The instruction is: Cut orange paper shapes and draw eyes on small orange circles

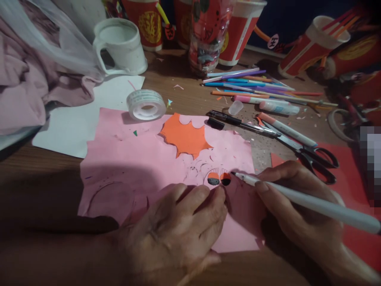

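Note:
My right hand (300, 206) grips a white marker pen (312, 203), its black tip just right of two small orange ovals (219, 178) whose lower halves are coloured black. My left hand (181, 226) lies flat on the pink paper sheet (131, 163), fingers together, fingertips touching the paper just below the ovals. An orange spiky-edged cut-out (185, 137) lies on the pink sheet above them.
A tape roll (145, 104), a white mug (120, 45), white paper (74, 123) and a plastic bag (32, 59) sit at left. Black scissors (312, 157), a black pen (238, 121), several pens and straws (253, 85), red paper cups (312, 45) and red paper (351, 186) lie at right.

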Motion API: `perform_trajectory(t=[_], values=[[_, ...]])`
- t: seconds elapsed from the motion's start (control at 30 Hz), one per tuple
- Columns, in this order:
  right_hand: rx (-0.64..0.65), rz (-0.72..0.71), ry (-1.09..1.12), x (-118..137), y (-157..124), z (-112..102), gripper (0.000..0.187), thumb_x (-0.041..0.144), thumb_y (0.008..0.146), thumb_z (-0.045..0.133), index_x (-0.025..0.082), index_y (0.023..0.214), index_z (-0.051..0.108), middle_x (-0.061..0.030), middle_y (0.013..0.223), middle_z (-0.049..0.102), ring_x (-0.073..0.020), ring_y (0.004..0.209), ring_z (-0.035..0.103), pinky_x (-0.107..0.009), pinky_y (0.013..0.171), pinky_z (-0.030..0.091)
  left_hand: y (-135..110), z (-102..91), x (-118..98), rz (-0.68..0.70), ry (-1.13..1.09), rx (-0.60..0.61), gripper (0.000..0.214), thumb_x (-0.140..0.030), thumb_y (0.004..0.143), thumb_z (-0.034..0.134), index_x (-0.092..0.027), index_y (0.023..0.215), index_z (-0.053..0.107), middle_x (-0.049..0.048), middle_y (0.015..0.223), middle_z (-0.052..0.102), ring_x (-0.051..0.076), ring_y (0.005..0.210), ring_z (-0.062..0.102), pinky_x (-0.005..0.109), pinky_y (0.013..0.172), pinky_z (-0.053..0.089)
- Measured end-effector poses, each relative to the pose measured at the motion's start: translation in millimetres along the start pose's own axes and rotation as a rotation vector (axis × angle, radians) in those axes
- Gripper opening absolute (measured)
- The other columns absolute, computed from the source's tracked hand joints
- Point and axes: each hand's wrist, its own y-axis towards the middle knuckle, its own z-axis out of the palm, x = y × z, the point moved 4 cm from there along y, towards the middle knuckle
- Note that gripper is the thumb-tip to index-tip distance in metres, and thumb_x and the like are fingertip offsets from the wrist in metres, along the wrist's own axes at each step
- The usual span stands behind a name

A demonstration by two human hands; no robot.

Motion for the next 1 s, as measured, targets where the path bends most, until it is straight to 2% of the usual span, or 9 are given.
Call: perform_trajectory(t=[0.1, 0.2, 0.33, 0.4, 0.5, 0.57, 0.67, 0.87, 1.0], values=[[0.026, 0.000, 0.034, -0.4, -0.1, 2.7, 0.009, 0.027, 0.075, 0.060, 0.024, 0.068, 0.055, 0.0082, 0.041, 0.054, -0.0084, 0.031, 0.046, -0.018, 0.031, 0.035, 0.4, -0.3, 0.0, -0.004, 0.010, 0.009, 0.046, -0.052, 0.087, 0.043, -0.021, 0.118, 0.053, -0.0022, 0.127, 0.050, 0.020, 0.107, 0.039, 0.036, 0.086, 0.033], [0.052, -0.038, 0.056, 1.4, -0.9, 5.2, 0.009, 0.025, 0.075, 0.061, 0.024, 0.068, 0.055, 0.0078, 0.045, 0.057, -0.0079, 0.032, 0.047, -0.018, 0.032, 0.035, 0.5, -0.2, -0.1, -0.003, 0.011, 0.002, 0.046, -0.053, 0.086, 0.043, -0.021, 0.117, 0.053, -0.0024, 0.127, 0.051, 0.020, 0.108, 0.039, 0.036, 0.087, 0.031], [0.035, -0.011, 0.051, 2.5, -0.2, 2.7, 0.011, 0.029, 0.076, 0.060, 0.023, 0.068, 0.055, 0.0074, 0.044, 0.057, -0.0084, 0.032, 0.046, -0.019, 0.031, 0.035, 0.9, -0.2, 0.7, 0.006, -0.018, -0.004, 0.046, -0.051, 0.085, 0.047, -0.019, 0.116, 0.054, -0.0013, 0.125, 0.053, 0.021, 0.106, 0.041, 0.036, 0.084, 0.034], [0.008, 0.036, 0.063, 1.3, 0.9, 0.2, 0.012, 0.030, 0.076, 0.061, 0.024, 0.068, 0.055, 0.0079, 0.041, 0.053, -0.0085, 0.031, 0.044, -0.019, 0.030, 0.034, 1.3, -0.8, 1.2, 0.022, -0.029, -0.011, 0.045, -0.050, 0.085, 0.047, -0.018, 0.116, 0.055, 0.0011, 0.125, 0.053, 0.021, 0.104, 0.043, 0.036, 0.082, 0.036], [-0.071, 0.096, 0.169, -2.7, 2.2, -3.5, 0.009, 0.029, 0.076, 0.062, 0.024, 0.075, 0.055, 0.0048, 0.052, 0.058, -0.0102, 0.038, 0.051, -0.019, 0.033, 0.038, 1.6, -2.3, 2.0, 0.045, -0.033, -0.035, 0.043, -0.047, 0.086, 0.048, -0.016, 0.115, 0.056, 0.0044, 0.125, 0.053, 0.022, 0.099, 0.047, 0.035, 0.078, 0.038], [-0.147, 0.093, 0.242, -5.1, 2.3, -5.9, 0.008, 0.027, 0.076, 0.061, 0.024, 0.082, 0.056, 0.0016, 0.064, 0.063, -0.0124, 0.049, 0.057, -0.021, 0.040, 0.044, 1.6, -3.1, 2.5, 0.047, -0.037, -0.051, 0.043, -0.046, 0.087, 0.048, -0.015, 0.115, 0.055, 0.0043, 0.126, 0.053, 0.021, 0.098, 0.047, 0.035, 0.078, 0.037], [-0.210, 0.053, 0.208, -5.9, 0.9, -7.8, 0.013, 0.025, 0.075, 0.063, 0.024, 0.087, 0.058, -0.0006, 0.072, 0.066, -0.0141, 0.057, 0.062, -0.023, 0.048, 0.048, 1.5, -3.4, 2.7, 0.037, -0.051, -0.064, 0.042, -0.046, 0.087, 0.047, -0.016, 0.116, 0.054, 0.0026, 0.125, 0.053, 0.020, 0.099, 0.046, 0.034, 0.079, 0.037], [0.070, -0.003, 0.129, -0.2, -1.0, 1.5, 0.006, 0.025, 0.075, 0.062, 0.023, 0.071, 0.059, 0.0029, 0.061, 0.068, -0.0108, 0.046, 0.060, -0.018, 0.040, 0.046, 2.3, -2.9, 2.8, 0.026, -0.086, -0.080, 0.041, -0.044, 0.088, 0.047, -0.016, 0.118, 0.051, 0.0017, 0.122, 0.054, 0.019, 0.101, 0.045, 0.034, 0.079, 0.036], [0.119, -0.020, 0.083, 1.7, 2.7, 2.6, 0.012, 0.025, 0.076, 0.059, 0.022, 0.065, 0.056, 0.0030, 0.056, 0.067, -0.0104, 0.040, 0.058, -0.018, 0.036, 0.044, 2.3, -2.8, 3.0, 0.041, -0.093, -0.087, 0.039, -0.042, 0.088, 0.046, -0.015, 0.115, 0.053, 0.0029, 0.123, 0.055, 0.019, 0.099, 0.045, 0.034, 0.079, 0.036]])
